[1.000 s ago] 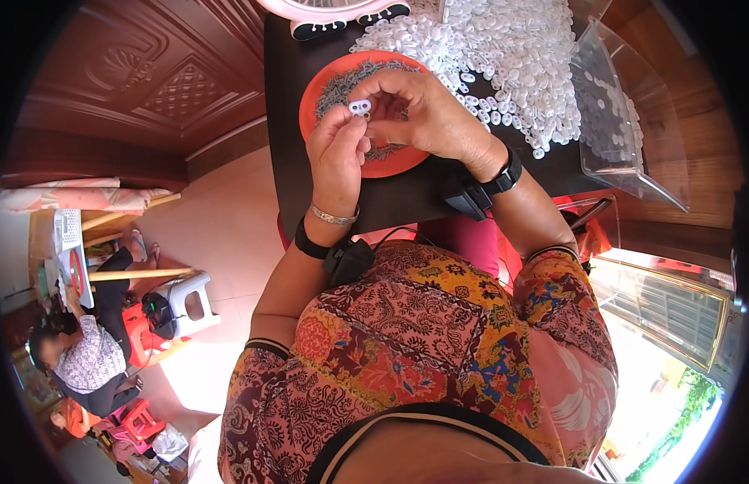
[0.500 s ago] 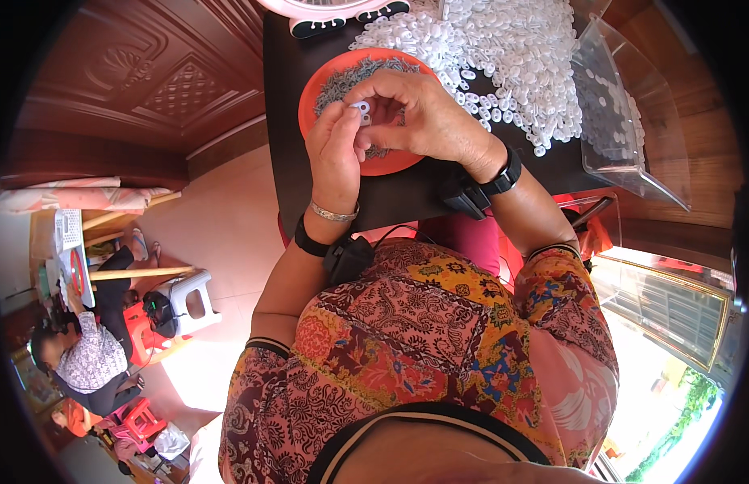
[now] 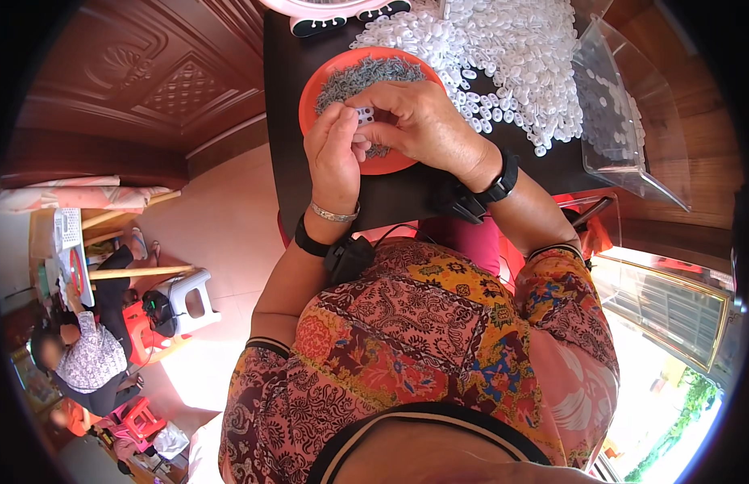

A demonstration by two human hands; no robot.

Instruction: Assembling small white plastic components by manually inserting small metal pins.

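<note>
Right hand [image 3: 423, 125]: lower than a second ago, fingers curled about one white piece [image 3: 365, 115]; whether they grip, we cannot tell. Left hand [image 3: 334, 157]: pinching that piece over the bowl [image 3: 308, 97]; work on it, we judge, continues. Grey bits [image 3: 366, 74]: slender, filling the bowl. White ovals [image 3: 524, 68]: glossy, holed, heaped. Table [image 3: 286, 89]: dark, smooth.

Person [image 3: 423, 339] is wearing a multicoloured patterned top [image 3: 415, 315], black neckband [image 3: 463, 416] with a pale stripe, silvery left-wrist bracelet [image 3: 334, 214], black right-wrist strap [image 3: 503, 184].
</note>
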